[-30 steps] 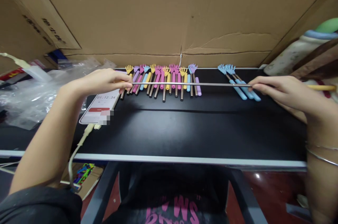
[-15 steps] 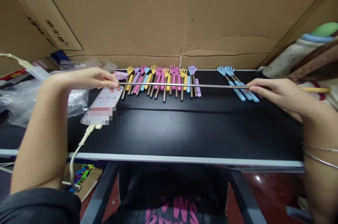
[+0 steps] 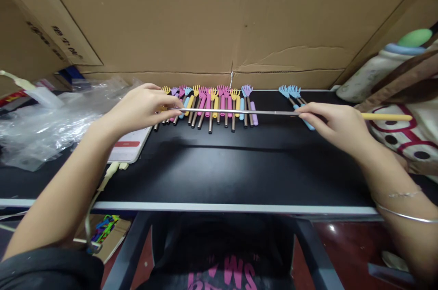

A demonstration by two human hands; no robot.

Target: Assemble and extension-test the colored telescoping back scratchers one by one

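Note:
A telescopic back scratcher (image 3: 236, 111) is held level above the table, its thin metal rod spanning between my two hands. My left hand (image 3: 147, 105) pinches the rod's left end; the scratcher's head is mostly hidden by the fingers. On the other side, my right hand (image 3: 331, 123) grips the rod beside the yellow handle (image 3: 386, 117), which sticks out to the right. Behind the rod lies a row of back scratchers and loose handle sleeves in yellow, pink, blue and purple (image 3: 208, 103). Blue back scratchers (image 3: 290, 94) lie apart on the right, partly covered by my right hand.
A phone (image 3: 132, 144) with a cable lies under my left forearm, near crumpled plastic bags (image 3: 44, 121). Cardboard (image 3: 205, 21) walls the table's back. A bottle (image 3: 372, 71) and a patterned bag (image 3: 397, 139) stand at the right. The table's front edge (image 3: 219, 208) is pale.
My hands have come closer together, the left moving right and the right moving left. The exposed rod between them is shorter, and the yellow handle has shifted left.

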